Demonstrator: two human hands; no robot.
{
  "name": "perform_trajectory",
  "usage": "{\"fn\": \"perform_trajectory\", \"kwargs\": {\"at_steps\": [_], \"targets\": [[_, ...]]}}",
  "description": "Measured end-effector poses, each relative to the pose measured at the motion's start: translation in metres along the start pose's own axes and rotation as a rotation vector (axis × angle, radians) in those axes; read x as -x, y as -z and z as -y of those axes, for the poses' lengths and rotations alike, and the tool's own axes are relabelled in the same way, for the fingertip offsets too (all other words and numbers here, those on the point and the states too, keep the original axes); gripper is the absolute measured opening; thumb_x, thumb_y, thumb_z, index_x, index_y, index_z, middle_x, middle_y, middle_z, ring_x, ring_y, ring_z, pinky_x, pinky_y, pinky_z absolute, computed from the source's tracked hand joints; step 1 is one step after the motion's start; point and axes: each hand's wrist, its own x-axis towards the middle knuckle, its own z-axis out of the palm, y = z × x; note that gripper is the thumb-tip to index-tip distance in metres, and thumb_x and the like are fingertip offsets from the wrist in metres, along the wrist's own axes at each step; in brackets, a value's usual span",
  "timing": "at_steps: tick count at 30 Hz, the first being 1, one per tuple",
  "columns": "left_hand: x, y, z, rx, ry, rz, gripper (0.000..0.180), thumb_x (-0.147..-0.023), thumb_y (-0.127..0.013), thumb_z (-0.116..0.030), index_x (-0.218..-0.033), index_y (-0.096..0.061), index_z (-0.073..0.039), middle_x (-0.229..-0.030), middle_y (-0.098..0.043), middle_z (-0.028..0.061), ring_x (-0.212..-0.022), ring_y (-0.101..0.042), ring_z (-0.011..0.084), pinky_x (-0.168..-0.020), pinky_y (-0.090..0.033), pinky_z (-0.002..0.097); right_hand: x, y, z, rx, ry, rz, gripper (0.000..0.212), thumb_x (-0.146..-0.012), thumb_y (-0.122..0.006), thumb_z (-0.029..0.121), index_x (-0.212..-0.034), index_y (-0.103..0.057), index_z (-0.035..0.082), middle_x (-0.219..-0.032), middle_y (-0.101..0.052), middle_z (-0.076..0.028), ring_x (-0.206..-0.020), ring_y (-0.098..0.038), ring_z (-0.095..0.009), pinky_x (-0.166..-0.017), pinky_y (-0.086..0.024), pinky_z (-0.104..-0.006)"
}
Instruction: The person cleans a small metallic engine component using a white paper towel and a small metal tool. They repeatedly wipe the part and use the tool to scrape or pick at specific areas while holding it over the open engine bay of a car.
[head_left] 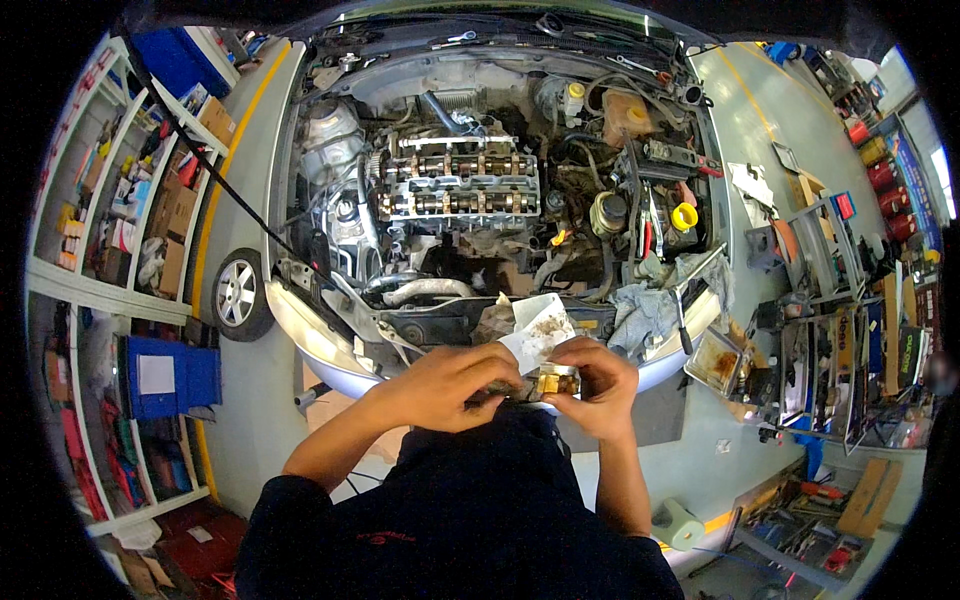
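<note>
At the car's front edge, my right hand pinches a small, shiny metal part with a brass-coloured section between thumb and fingers. Close beside it, my left hand is closed, its fingers curled around something dark that I cannot make out. A white sheet with brown smears stands up behind and between both hands; whether either hand grips it is unclear. Beyond lies the open engine bay, where the engine's cylinder head shows its bare camshafts.
A grey rag and a ratchet lie on the front right edge. Pliers with red handles and a yellow cap sit in the bay. Shelves stand left; a dirty tray and tool carts stand right.
</note>
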Motion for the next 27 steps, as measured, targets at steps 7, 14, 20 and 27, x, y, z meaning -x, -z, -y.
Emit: {"fn": "perform_trajectory", "kwargs": {"at_steps": [7, 14, 20, 27], "targets": [[-0.031, 0.021, -0.005, -0.302, -0.364, -0.081, 0.026, -0.083, -0.083, -0.013, -0.109, -0.076, -0.012, -0.116, -0.069, 0.0054, -0.088, -0.069, 0.0255, -0.069, -0.059, 0.0372, -0.002, 0.003, 0.010, -0.128, -0.094, 0.076, 0.045, -0.073, -0.097, 0.008, -0.111, -0.075, -0.003, -0.110, -0.075, -0.015, -0.101, -0.073, -0.023, -0.090, -0.058, -0.0354], [-0.047, 0.040, -0.017, -0.401, -0.566, 0.067, 0.021, -0.084, -0.081, -0.013, -0.105, -0.077, -0.010, -0.117, -0.072, 0.0045, -0.092, -0.070, 0.0252, -0.071, -0.060, 0.0368, -0.008, 0.005, 0.036, -0.032, -0.099, 0.193, 0.044, -0.075, -0.097, 0.012, -0.111, -0.076, -0.001, -0.109, -0.077, -0.013, -0.102, -0.074, -0.022, -0.089, -0.059, -0.0353], [-0.045, 0.043, -0.023, -0.389, -0.583, 0.148, 0.021, -0.083, -0.080, -0.016, -0.103, -0.076, -0.009, -0.112, -0.071, 0.0042, -0.092, -0.068, 0.0232, -0.073, -0.060, 0.0341, -0.024, 0.010, 0.048, 0.079, 0.006, 0.353, 0.043, -0.073, -0.097, 0.013, -0.109, -0.077, 0.001, -0.108, -0.078, -0.014, -0.100, -0.076, -0.027, -0.088, -0.058, -0.0363], [-0.059, 0.051, -0.034, -0.398, -0.773, 0.160, 0.018, -0.083, -0.079, -0.012, -0.096, -0.074, -0.001, -0.106, -0.068, 0.0060, -0.092, -0.066, 0.0215, -0.073, -0.061, 0.0327, -0.029, 0.010, 0.055, 0.090, 0.048, 0.411, 0.040, -0.074, -0.096, 0.011, -0.108, -0.077, 0.001, -0.106, -0.078, -0.013, -0.097, -0.076, -0.028, -0.087, -0.059, -0.0371]]}}
